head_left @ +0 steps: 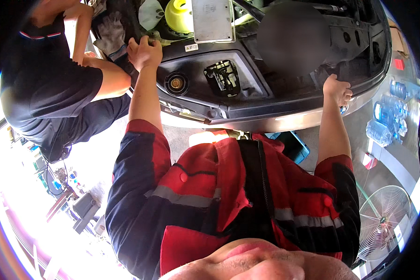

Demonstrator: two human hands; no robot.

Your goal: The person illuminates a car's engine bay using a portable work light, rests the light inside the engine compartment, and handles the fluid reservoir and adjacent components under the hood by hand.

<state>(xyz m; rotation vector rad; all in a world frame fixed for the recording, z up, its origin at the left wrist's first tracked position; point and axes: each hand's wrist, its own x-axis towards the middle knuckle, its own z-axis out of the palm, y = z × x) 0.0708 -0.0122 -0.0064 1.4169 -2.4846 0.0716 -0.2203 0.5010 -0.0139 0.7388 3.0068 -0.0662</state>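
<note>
I stand at the front of a vehicle's engine bay, both arms stretched to its front edge. My left hand (145, 52) is closed, its fingers bent over the dark trim at the left, beside a pair of grey work gloves (111, 31). What those fingers hold, if anything, is hidden. My right hand (337, 91) is curled at the right of the front edge, below a small dark part. Its grip is hidden too. Between my hands lies the black front panel (196, 63), with a round cap-like part (176, 83) and an opening (222, 78) showing metal parts.
Behind the panel are a grey metal box (213, 21) and a yellow-green round part (178, 15). A blurred patch hides the bay's right half. A person in a dark shirt (56, 77) sits or crouches at left. Water bottles (388, 116) and a fan (383, 220) stand at right.
</note>
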